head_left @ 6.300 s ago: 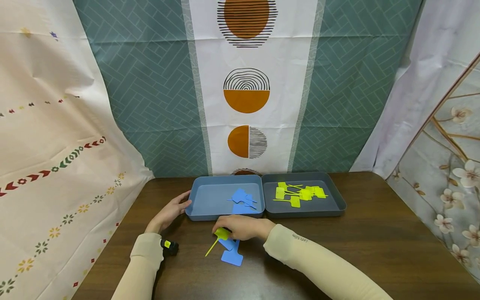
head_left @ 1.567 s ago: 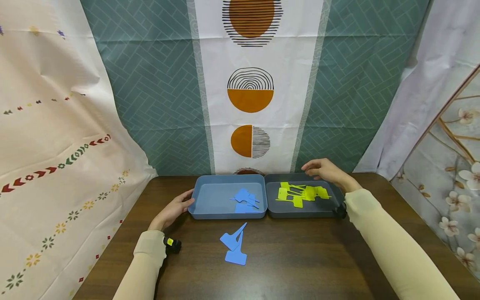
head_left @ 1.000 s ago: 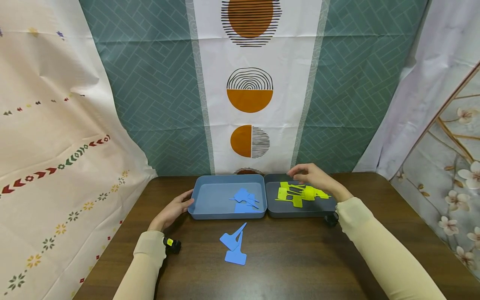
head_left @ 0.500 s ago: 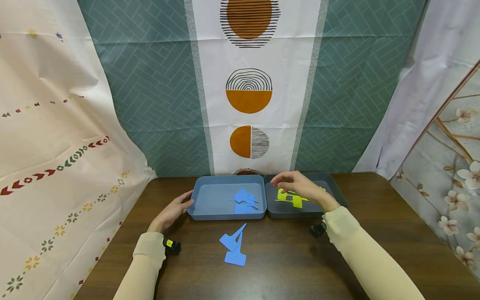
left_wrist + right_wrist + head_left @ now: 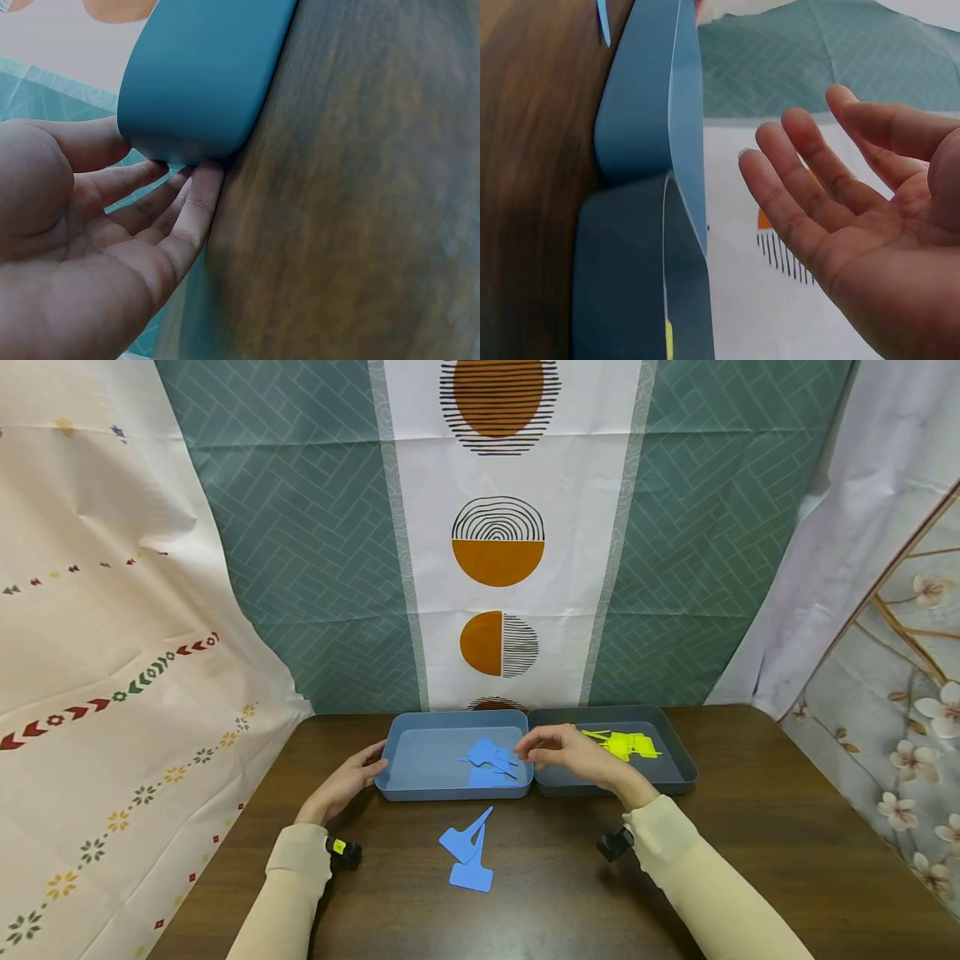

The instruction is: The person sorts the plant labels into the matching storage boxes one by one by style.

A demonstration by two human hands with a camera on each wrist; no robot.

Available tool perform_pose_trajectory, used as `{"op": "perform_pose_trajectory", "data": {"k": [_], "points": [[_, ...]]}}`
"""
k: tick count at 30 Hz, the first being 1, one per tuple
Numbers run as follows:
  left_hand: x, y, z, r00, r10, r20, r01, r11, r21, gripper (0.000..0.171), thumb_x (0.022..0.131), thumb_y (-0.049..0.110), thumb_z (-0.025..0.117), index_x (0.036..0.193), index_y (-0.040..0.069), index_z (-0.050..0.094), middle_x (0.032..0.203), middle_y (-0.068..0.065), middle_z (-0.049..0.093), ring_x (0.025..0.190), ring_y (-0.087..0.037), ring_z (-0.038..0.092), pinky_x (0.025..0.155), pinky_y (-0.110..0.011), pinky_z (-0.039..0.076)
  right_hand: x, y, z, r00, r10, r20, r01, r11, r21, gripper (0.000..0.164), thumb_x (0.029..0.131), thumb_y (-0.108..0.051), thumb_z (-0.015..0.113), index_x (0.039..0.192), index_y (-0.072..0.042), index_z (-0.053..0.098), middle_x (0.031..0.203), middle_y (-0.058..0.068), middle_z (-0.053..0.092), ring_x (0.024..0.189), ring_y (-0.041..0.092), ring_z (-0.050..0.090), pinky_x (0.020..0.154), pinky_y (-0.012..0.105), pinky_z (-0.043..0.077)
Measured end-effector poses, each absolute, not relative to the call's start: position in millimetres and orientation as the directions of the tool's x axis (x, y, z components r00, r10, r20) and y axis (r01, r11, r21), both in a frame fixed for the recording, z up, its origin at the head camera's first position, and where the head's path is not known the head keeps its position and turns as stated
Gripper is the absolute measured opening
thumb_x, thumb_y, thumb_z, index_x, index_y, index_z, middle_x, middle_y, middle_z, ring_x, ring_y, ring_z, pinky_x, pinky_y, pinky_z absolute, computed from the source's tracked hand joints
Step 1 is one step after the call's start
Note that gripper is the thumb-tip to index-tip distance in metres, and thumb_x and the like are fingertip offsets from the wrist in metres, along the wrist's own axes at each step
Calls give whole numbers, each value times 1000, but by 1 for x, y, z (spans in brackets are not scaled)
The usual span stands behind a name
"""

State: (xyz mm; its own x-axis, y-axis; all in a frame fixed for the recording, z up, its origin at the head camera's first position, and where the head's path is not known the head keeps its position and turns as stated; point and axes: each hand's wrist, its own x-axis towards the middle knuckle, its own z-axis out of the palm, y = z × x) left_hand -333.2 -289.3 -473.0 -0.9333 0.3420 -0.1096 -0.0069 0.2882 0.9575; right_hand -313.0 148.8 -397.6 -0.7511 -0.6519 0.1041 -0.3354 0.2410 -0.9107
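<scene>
My left hand [image 5: 341,787] rests its fingertips against the left end of the blue-grey tray [image 5: 420,756]; the left wrist view shows the fingers [image 5: 202,191] almost straight along its outer wall. Several blue T-shaped plant labels [image 5: 489,775] lie in that tray's right part. My right hand [image 5: 577,753], empty and with loosely bent fingers, hovers over the seam between this tray and the dark grey tray [image 5: 678,767]. Yellow-green plant labels [image 5: 633,745] lie in the dark tray, partly hidden behind the hand. Two blue plant labels [image 5: 471,877] overlap on the table before the trays.
Both trays stand side by side at the back of the brown wooden table [image 5: 540,902]. A patterned curtain [image 5: 315,568] hangs right behind them. Cream cloth [image 5: 187,760] borders the table's left side and flowered cloth [image 5: 892,760] its right.
Earlier, my right hand held a yellow-green label over the blue ones on the table; that label is gone from there. Since then the emptied hand has moved left and nearer across the dark tray.
</scene>
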Motion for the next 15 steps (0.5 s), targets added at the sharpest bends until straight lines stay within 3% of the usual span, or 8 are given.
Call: {"op": "perform_pose_trajectory", "data": {"k": [2, 5, 8, 11, 15], "points": [[-333, -289, -473, -933, 342, -109, -7, 288, 958, 60, 114, 13, 38, 165, -2, 10, 167, -30, 18, 150, -47, 30, 122, -60, 26, -311, 143, -399, -739, -666, 100, -332, 231, -915, 24, 107, -10, 58, 126, -1, 69, 121, 25, 67, 107, 33, 65, 99, 59, 52], [-333, -290, -473, -934, 340, -110, -8, 289, 957, 60, 114, 13, 38, 165, -3, 10, 166, -31, 18, 150, -47, 29, 122, -60, 25, -308, 134, -405, -708, -699, 98, -331, 206, -921, 24, 106, -9, 59, 126, -1, 70, 122, 26, 67, 110, 42, 65, 100, 59, 52], [-333, -290, -472, -935, 337, -112, -9, 292, 956, 61, 114, 13, 38, 165, -3, 10, 166, -31, 18, 151, -47, 28, 122, -60, 25, -305, 123, -410, -658, -749, 82, -332, 191, -924, 25, 106, -9, 59, 128, 0, 69, 124, 24, 67, 117, 49, 61, 101, 50, 54], [-333, -290, -473, -934, 339, -112, -8, 294, 956, 61, 114, 14, 39, 165, -3, 10, 167, -31, 17, 151, -47, 27, 122, -61, 25, -301, 113, -414, -612, -788, 67, -348, 193, -917, 28, 106, -10, 61, 129, 3, 68, 126, 25, 67, 118, 48, 61, 99, 35, 54], [-333, -290, -473, -933, 342, -115, -11, 291, 957, 61, 114, 15, 39, 166, -2, 10, 168, -30, 15, 152, -46, 26, 122, -61, 25, -296, 99, -420, -573, -818, 53, -365, 197, -910, 29, 105, -9, 61, 129, 6, 66, 127, 28, 65, 117, 42, 62, 95, 28, 53]]}}
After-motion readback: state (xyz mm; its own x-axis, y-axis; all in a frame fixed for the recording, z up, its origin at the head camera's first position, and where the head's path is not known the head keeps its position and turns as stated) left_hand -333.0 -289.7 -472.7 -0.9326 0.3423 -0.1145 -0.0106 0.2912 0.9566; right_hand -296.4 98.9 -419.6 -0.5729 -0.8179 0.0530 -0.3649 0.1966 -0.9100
